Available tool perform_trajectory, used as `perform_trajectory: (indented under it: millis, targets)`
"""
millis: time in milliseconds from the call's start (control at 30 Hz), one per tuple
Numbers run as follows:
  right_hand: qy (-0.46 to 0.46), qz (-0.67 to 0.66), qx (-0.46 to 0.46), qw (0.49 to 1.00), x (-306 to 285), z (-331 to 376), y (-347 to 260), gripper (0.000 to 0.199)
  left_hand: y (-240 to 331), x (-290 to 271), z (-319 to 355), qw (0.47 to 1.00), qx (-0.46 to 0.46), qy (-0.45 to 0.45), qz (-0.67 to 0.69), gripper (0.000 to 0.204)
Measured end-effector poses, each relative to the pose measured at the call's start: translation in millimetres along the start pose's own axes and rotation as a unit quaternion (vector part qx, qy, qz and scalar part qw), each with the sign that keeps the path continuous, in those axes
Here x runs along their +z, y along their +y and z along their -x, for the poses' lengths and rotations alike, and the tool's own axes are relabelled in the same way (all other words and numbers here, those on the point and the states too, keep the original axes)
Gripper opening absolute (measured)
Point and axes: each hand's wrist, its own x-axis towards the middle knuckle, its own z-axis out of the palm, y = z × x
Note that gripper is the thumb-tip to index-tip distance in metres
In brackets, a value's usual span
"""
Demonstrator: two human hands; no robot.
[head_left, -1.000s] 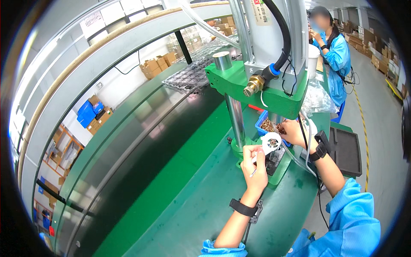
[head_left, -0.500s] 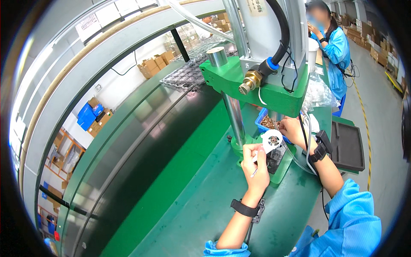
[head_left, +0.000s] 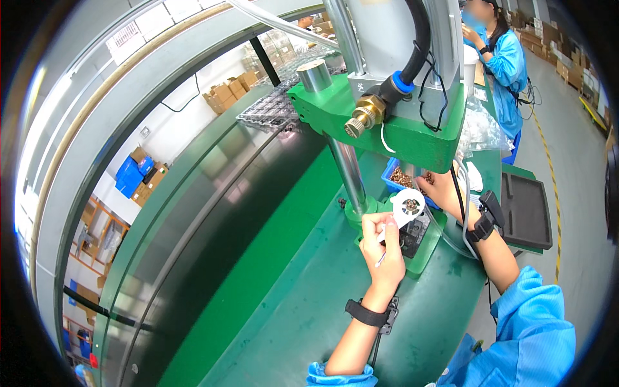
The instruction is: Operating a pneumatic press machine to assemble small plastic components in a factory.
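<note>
My left hand is closed on a white round plastic part with a tapering end. A dark, coppery-looking centre shows in its round face, and a thin white end sticks out below my fingers. This part is held up in front of a black fixture on the green base of a press. My right hand reaches to a blue bin of small copper-coloured pieces. Its fingers are bent and pinched together at the pieces; what lies between the fingertips is too small to make out.
A brass valve and black hose hang on the press above my hands. Clear tubing passes by my right wrist. A black tray lies at right, clear bags beyond. A co-worker in blue sits farther back.
The view has shifted slightly, so the press sits a little farther left. My right fingers have moved slightly at the pieces in the bin. My left hand still holds the white part.
</note>
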Motion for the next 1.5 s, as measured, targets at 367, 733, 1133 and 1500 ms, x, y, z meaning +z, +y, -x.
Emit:
perform_trajectory:
  millis: [367,733,1133,1500]
  targets:
    - [0.028,-0.014,0.021,0.999,-1.0,3.3,-2.6,0.010,0.9,2.6,0.1,1.000,0.001,0.007,0.015,0.010]
    - [0.041,-0.075,0.054,0.995,-5.2,2.5,-9.0,0.010,0.5,-0.6,0.1,1.000,-0.022,0.008,0.018,0.010]
    - [0.027,-0.103,0.072,0.992,-8.0,2.2,-10.2,0.009,0.6,1.1,0.2,0.999,-0.027,0.013,0.032,0.010]
    - [0.068,-0.126,0.073,0.987,-2.5,2.6,-7.7,0.012,-5.6,-0.3,-1.1,1.000,0.003,-0.006,0.021,0.012]
